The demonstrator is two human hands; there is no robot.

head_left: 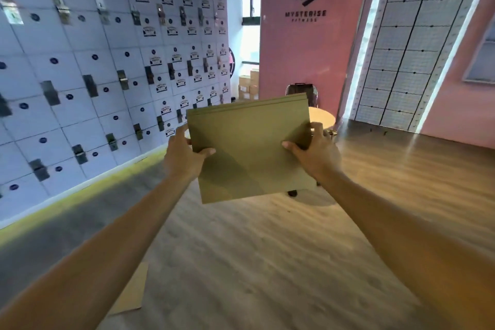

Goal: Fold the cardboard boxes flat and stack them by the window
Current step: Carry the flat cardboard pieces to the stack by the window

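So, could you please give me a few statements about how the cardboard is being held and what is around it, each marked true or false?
1. Both hands hold the flattened cardboard off the floor, the left hand on its left edge and the right hand on its right edge. True.
2. The cardboard is a single sheet. False: layered edges at the top show several sheets together.
3. A wall of lockers stands on the left. True.
4. The floor is bare of other cardboard. False: another cardboard piece lies on it, lower left.
5. Stacked boxes sit in the far gap near the window. True.
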